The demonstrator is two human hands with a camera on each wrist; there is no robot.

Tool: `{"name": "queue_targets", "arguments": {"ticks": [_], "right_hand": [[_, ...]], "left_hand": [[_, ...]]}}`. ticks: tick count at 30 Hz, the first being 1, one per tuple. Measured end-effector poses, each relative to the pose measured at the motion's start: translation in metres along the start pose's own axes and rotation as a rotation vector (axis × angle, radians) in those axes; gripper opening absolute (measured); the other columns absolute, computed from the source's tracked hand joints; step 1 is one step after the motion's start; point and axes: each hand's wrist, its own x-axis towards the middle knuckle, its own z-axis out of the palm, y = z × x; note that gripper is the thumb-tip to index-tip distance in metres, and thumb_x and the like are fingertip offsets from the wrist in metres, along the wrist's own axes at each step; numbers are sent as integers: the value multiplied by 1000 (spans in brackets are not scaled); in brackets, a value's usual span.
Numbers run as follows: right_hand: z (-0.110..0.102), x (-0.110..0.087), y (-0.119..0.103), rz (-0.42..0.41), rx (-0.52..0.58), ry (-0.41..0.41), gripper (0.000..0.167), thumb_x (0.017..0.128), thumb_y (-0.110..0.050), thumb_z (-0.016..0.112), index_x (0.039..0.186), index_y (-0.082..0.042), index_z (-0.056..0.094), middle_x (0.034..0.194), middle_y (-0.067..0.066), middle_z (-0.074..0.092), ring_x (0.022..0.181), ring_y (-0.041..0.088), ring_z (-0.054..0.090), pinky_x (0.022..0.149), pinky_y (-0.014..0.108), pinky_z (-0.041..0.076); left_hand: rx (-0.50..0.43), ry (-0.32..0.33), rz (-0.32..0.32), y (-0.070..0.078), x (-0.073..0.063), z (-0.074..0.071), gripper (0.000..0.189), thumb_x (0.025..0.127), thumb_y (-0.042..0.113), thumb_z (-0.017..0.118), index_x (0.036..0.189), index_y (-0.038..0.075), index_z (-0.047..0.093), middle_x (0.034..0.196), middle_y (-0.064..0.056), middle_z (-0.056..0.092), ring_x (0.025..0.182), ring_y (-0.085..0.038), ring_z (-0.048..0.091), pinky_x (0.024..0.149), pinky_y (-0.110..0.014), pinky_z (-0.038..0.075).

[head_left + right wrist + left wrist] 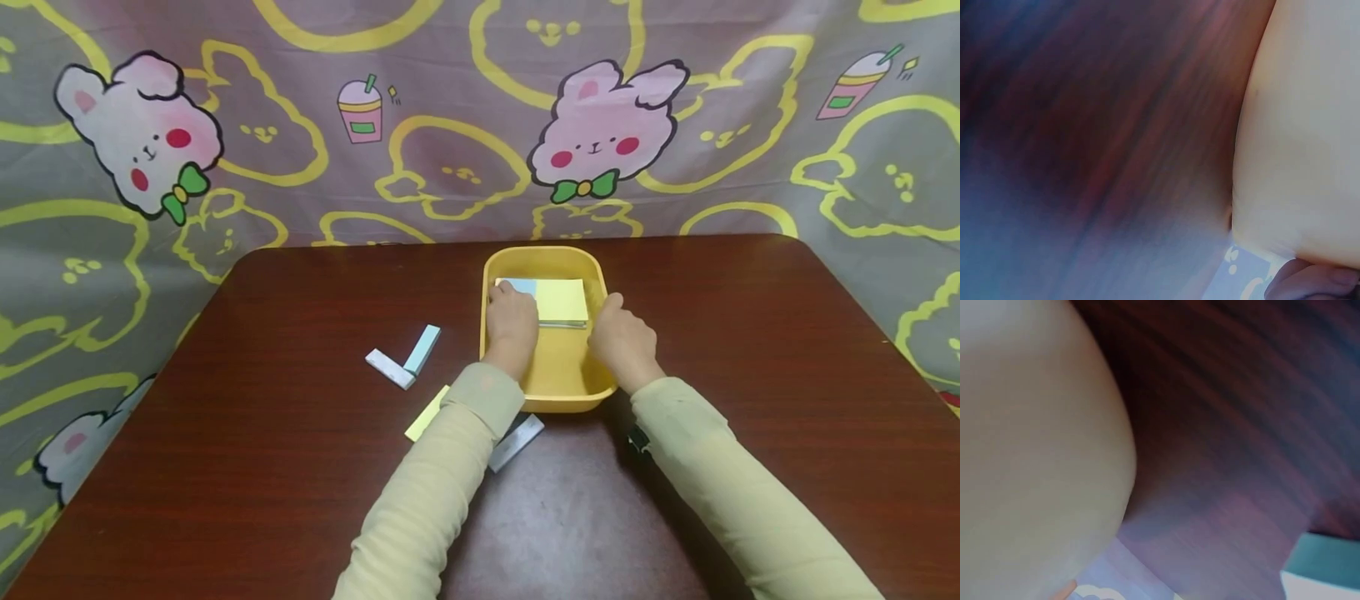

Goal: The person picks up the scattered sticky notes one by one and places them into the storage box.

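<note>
A yellow plastic bin (566,379) stands on the table. Inside, toward its far end, lie a yellow sticky-note pad (562,300) and a light-blue pad (522,286), side by side. My left hand (513,325) holds the bin's left side, and its fingers partly cover the light-blue pad. On the opposite side, my right hand (624,337) grips the right wall with curled fingers. Both wrist views are mostly filled by the hand and table; curled fingers (1313,281) show at the bottom of the right one. My left fingertips are partly hidden.
Left of the bin, a teal strip (422,350) and a whitish strip (390,368) lie nearly touching. A yellow strip (426,414) and a grey strip (517,442) lie near my left sleeve. Patterned cloth (450,83) hangs behind the brown table (300,483).
</note>
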Motion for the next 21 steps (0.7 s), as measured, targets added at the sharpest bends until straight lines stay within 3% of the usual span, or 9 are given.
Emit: {"name": "queue_targets", "arguments": {"ticks": [4, 10, 14, 21], "right_hand": [[2, 1, 1, -6, -6, 19, 26, 89, -9, 47, 109, 5, 36, 92, 29, 62, 84, 44, 63, 69, 51, 48], [2, 0, -1, -24, -11, 36, 27, 88, -10, 48, 108, 5, 37, 92, 30, 62, 84, 45, 63, 70, 52, 49], [2, -1, -2, -32, -10, 43, 25, 88, -9, 47, 106, 5, 37, 91, 30, 62, 83, 45, 63, 69, 52, 48], [1, -1, -1, -21, -3, 43, 23, 89, -8, 46, 106, 5, 37, 92, 30, 62, 85, 45, 63, 70, 53, 48]], "left_hand": [[21, -21, 11, -1, 0, 1, 50, 101, 44, 35, 117, 9, 67, 124, -15, 57, 110, -21, 52, 86, -26, 47], [51, 20, 13, -3, 1, 6, 37, 103, 24, 35, 115, 13, 68, 117, -11, 59, 106, -19, 50, 76, -20, 50], [36, 29, 27, -4, 1, 5, 34, 101, 13, 38, 111, 14, 70, 113, -9, 62, 105, -19, 51, 76, -21, 48], [69, 20, 102, -5, 2, 5, 39, 103, 30, 36, 110, 15, 71, 107, -4, 70, 103, -21, 52, 86, -31, 43]]}}
